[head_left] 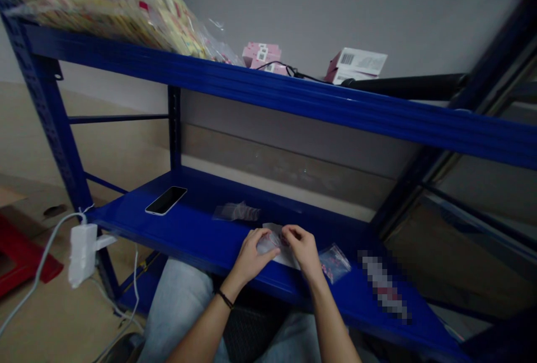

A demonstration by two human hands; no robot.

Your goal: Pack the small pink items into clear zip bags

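My left hand and my right hand meet over the lower blue shelf, fingers pinched on a small clear plastic bag held between them. A white sheet lies under the bag, mostly hidden by my hands. Just right of my right hand lies another small clear bag with pink bits inside. A third clear bag rests on the shelf behind my left hand. A black band circles my left wrist.
A phone lies face up on the shelf's left part. A white power adapter with cables hangs off the left edge. The upper shelf carries patterned wrapped packs, pink boxes, a white barcode box and a black tube.
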